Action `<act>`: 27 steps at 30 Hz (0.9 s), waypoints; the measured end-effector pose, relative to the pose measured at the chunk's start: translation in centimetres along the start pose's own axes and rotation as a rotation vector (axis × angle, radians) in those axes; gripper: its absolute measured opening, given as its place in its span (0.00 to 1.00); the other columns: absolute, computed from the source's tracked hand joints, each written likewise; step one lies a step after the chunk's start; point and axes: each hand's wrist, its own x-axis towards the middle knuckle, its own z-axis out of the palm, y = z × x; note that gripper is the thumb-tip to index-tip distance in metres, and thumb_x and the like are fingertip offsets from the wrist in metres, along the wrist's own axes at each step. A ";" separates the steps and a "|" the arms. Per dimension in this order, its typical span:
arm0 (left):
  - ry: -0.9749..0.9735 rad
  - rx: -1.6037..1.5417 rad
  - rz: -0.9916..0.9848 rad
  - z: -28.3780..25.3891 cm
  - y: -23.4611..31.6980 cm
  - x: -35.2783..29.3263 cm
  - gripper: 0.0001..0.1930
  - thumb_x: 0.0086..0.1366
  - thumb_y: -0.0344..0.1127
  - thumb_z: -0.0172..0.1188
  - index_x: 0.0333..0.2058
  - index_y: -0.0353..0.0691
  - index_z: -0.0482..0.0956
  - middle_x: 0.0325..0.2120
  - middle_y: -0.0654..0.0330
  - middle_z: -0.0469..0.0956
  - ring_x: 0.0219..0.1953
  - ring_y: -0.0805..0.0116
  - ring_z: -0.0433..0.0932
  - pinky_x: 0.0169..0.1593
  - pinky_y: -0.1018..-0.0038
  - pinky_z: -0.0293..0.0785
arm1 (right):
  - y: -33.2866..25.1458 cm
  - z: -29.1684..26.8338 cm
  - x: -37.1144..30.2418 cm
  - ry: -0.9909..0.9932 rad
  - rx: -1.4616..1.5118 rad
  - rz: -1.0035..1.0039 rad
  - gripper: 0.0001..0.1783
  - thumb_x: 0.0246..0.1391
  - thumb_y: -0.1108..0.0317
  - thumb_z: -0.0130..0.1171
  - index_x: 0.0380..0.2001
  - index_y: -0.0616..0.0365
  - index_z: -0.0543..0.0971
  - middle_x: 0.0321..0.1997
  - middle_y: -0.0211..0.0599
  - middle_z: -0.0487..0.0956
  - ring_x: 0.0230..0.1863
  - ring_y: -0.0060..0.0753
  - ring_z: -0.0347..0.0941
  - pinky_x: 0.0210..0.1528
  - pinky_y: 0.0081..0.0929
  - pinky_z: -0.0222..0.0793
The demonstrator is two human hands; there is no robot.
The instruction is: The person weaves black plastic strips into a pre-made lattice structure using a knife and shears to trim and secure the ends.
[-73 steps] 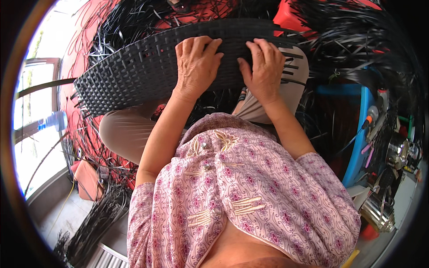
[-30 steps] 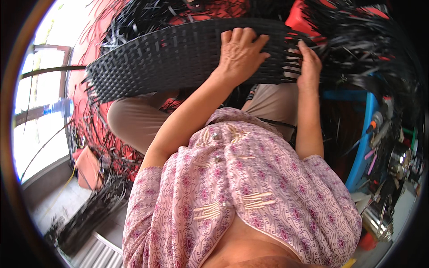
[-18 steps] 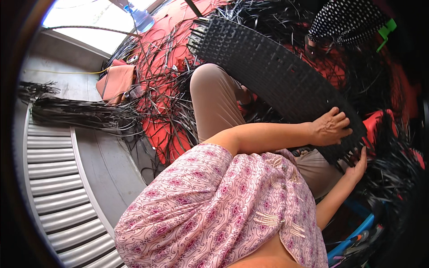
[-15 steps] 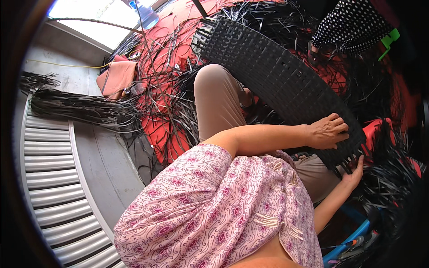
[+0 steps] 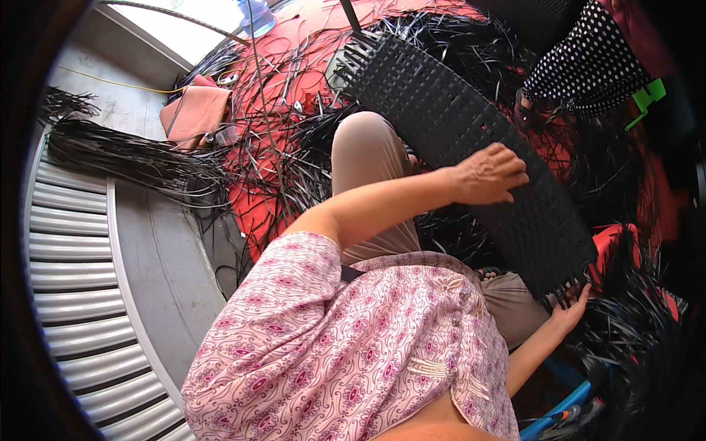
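Observation:
A long black woven panel (image 5: pixel 441 110) lies slanted across my lap, from the upper middle to the lower right. Loose strip ends stick out at both of its short ends. My left hand (image 5: pixel 489 175) rests palm down over the middle of the panel, its fingers loosely bent and the thumb apart. Nothing shows in it, though its palm side is hidden. At the panel's near right end, my right hand (image 5: pixel 570 314) holds the edge beside the loose strip ends. Part of that grip is hidden under the panel.
Black strips (image 5: pixel 294 132) litter the red floor covering (image 5: pixel 312 44). A strip bundle (image 5: pixel 125 158) lies over a slatted metal rack (image 5: pixel 77 283) at left. Another person's dotted trousers (image 5: pixel 585 62) show at upper right, near a green piece (image 5: pixel 647 99). A blue-edged object (image 5: pixel 562 408) lies lower right.
My left hand has moved from near the panel's right end up and left to its middle. The right hand keeps hold of the end, shifting slightly down. The view has shifted a little.

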 end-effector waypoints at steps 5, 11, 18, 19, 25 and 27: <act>-0.091 -0.024 -0.028 -3.1 -4.1 -1.5 0.26 0.55 0.49 0.70 0.50 0.46 0.78 0.49 0.62 0.73 0.56 0.62 0.70 0.61 0.63 0.63 | 0.3 -0.6 0.5 -0.069 0.036 -0.003 0.26 0.53 0.49 0.71 0.45 0.58 0.81 0.41 0.35 0.80 0.40 0.31 0.74 0.43 0.31 0.72; -0.202 0.371 -0.667 -11.5 -13.8 -6.4 0.26 0.63 0.52 0.63 0.52 0.40 0.80 0.51 0.53 0.76 0.57 0.52 0.71 0.61 0.59 0.66 | 0.3 -0.1 -0.5 -0.096 0.034 -0.021 0.26 0.54 0.49 0.70 0.45 0.60 0.81 0.42 0.36 0.81 0.41 0.32 0.75 0.45 0.34 0.74; -0.084 0.454 -0.611 -13.3 -21.5 -12.5 0.29 0.64 0.55 0.62 0.59 0.45 0.74 0.57 0.55 0.72 0.62 0.52 0.66 0.64 0.57 0.60 | 0.5 0.1 0.0 -0.006 0.006 0.034 0.25 0.53 0.49 0.71 0.45 0.57 0.82 0.43 0.34 0.80 0.44 0.33 0.74 0.49 0.33 0.71; -0.043 0.463 -0.583 -13.1 -21.6 -12.6 0.29 0.64 0.55 0.61 0.58 0.45 0.75 0.57 0.56 0.73 0.62 0.53 0.67 0.63 0.57 0.60 | -0.1 -0.4 -0.1 0.034 -0.016 0.048 0.25 0.52 0.49 0.72 0.45 0.56 0.82 0.44 0.33 0.80 0.46 0.33 0.74 0.51 0.34 0.70; -0.028 0.437 -0.565 -13.0 -22.7 -13.0 0.30 0.65 0.57 0.60 0.59 0.44 0.74 0.58 0.57 0.73 0.61 0.57 0.71 0.63 0.59 0.60 | 0.7 -0.3 0.0 -0.049 0.010 -0.036 0.27 0.50 0.47 0.73 0.45 0.57 0.82 0.42 0.36 0.79 0.46 0.35 0.73 0.52 0.35 0.71; -0.018 0.407 -0.540 -12.8 -23.0 -12.7 0.31 0.66 0.57 0.60 0.60 0.44 0.72 0.60 0.56 0.72 0.63 0.54 0.69 0.62 0.57 0.61 | 0.6 -0.8 0.6 -0.016 -0.004 -0.010 0.28 0.50 0.47 0.73 0.44 0.58 0.82 0.42 0.36 0.78 0.46 0.35 0.73 0.52 0.35 0.71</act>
